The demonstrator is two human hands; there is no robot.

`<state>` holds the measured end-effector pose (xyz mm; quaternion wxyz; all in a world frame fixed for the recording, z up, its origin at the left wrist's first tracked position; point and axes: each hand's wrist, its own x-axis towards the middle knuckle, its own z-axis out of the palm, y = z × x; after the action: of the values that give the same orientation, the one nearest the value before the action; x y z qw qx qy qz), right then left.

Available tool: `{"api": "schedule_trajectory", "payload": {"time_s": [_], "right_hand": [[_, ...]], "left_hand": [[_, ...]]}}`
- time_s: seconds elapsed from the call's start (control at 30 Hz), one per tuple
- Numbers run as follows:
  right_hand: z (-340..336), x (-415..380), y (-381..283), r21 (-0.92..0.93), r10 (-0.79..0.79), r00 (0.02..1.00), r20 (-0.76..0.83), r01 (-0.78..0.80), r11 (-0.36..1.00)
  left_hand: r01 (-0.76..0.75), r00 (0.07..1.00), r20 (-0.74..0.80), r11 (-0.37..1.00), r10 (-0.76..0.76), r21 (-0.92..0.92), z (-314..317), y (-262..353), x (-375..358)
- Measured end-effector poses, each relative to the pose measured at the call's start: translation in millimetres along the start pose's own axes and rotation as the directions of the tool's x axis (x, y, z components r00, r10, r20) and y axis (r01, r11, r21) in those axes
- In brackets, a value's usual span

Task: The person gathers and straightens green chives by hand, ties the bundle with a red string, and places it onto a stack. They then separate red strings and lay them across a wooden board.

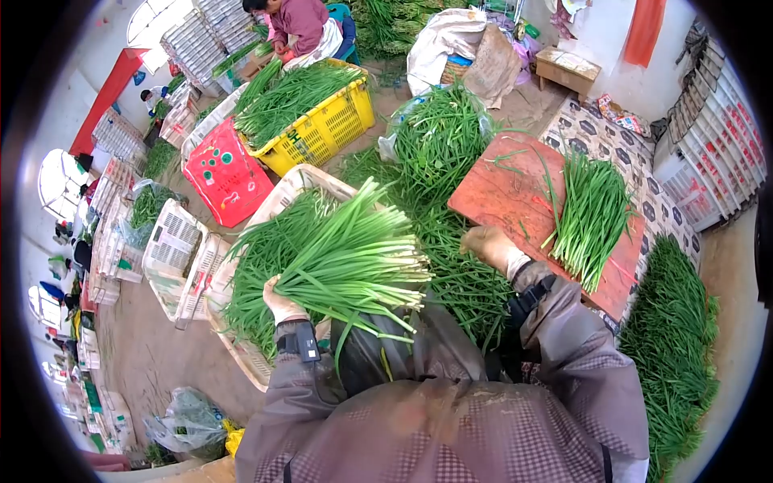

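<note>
My left hand [283,301], in a pale glove, is closed around a large bunch of garlic chives [354,262]. Their white stem ends fan out to the right, above a white plastic crate [302,173] that holds more greens. My right hand [493,248], also gloved, is off to the right with its fingers curled together over loose chives [459,270] and beside a reddish board [503,193]. Whatever those fingers hold, if anything, is too small to make out. On the board lies another bunch of chives [592,217], apart from both hands.
Ahead are a yellow crate [322,129] full of chives and a heaped plastic bag of chives [439,141]. A co-worker [302,28] sits behind the yellow crate. Piled chives [668,354] line the right side; white crates [173,258] stand left.
</note>
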<state>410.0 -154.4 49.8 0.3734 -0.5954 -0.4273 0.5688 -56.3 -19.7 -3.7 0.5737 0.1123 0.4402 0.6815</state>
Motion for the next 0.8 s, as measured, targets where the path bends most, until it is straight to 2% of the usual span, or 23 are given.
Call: {"api": "schedule_trajectory", "payload": {"time_s": [0.03, 0.1, 0.2, 0.23, 0.27, 0.3, 0.33, 0.37, 0.47, 0.5, 0.53, 0.6, 0.7, 0.8], "right_hand": [[0.9, -4.9, 2.5, -0.121, -0.09, 0.996, 0.017, 0.091, 0.988], [43.9, -40.9, -47.4, -0.064, -0.035, 0.997, 0.073, 0.04, 0.997], [70.7, -27.7, -39.7, 0.121, 0.058, 0.962, 0.268, -0.093, 0.988], [70.4, -26.8, -35.2, 0.018, -0.057, 0.989, 0.136, 0.055, 0.998], [64.8, -28.0, -31.1, -0.043, -0.218, 0.976, 0.018, 0.219, 0.975], [57.6, -28.0, -27.5, 0.039, -0.123, 0.992, -0.031, 0.124, 0.991], [49.0, -25.9, -21.8, 0.12, -0.026, 0.997, -0.072, 0.034, 0.992], [44.5, -21.8, -11.0, 0.28, -0.01, 1.0, -0.012, 0.013, 0.96], [54.6, -59.6, -48.1, 0.314, 0.041, 0.973, 0.227, -0.113, 0.943], [62.0, -67.1, -57.6, 0.339, 0.028, 0.97, 0.243, -0.112, 0.934], [70.5, -64.9, -55.7, 0.422, 0.004, 0.973, 0.232, -0.104, 0.901], [90.8, -62.5, -58.3, 0.533, 0.08, 0.997, 0.004, -0.07, 0.843], [93.0, -49.8, -53.5, 0.402, 0.078, 0.992, 0.102, -0.113, 0.909], [93.0, -33.4, -51.9, 0.413, 0.111, 0.97, 0.216, -0.194, 0.89]], "left_hand": [[0.005, 1.0, -0.003, 1.0, -0.005, 0.006, 1.6, -2.2, 0.9], [-0.01, 1.0, 0.015, 1.0, 0.011, -0.025, -3.4, -10.0, 11.2], [0.048, 0.999, -0.006, 0.999, -0.048, -0.012, 9.6, -5.2, -2.9], [0.009, 1.0, 0.011, 1.0, -0.009, 0.011, 6.0, -3.9, -3.0], [-0.029, 0.999, 0.03, 0.999, 0.028, 0.033, 1.5, -4.2, -2.3], [-0.065, 0.997, 0.053, 0.997, 0.062, 0.049, 0.7, -4.7, -0.8], [-0.045, 0.998, -0.033, 0.997, 0.047, 0.061, 18.5, 1.2, -23.8], [-0.072, 0.997, -0.014, 0.996, 0.073, 0.052, 15.2, -1.7, -20.9], [-0.095, 0.995, 0.008, 0.995, 0.094, 0.031, 7.8, -6.6, -16.0], [-0.093, 0.996, 0.011, 0.995, 0.093, 0.023, 7.3, -8.6, -15.5], [-0.091, 0.996, 0.026, 0.996, 0.09, 0.015, 6.1, -10.3, -14.6], [-0.089, 0.994, 0.057, 0.996, 0.089, -0.001, 4.9, -11.1, -13.2], [-0.095, 0.993, 0.063, 0.995, 0.095, -0.001, 4.0, -10.5, -13.6], [-0.09, 0.995, 0.043, 0.996, 0.091, -0.026, 4.6, -9.1, -16.0]]}}
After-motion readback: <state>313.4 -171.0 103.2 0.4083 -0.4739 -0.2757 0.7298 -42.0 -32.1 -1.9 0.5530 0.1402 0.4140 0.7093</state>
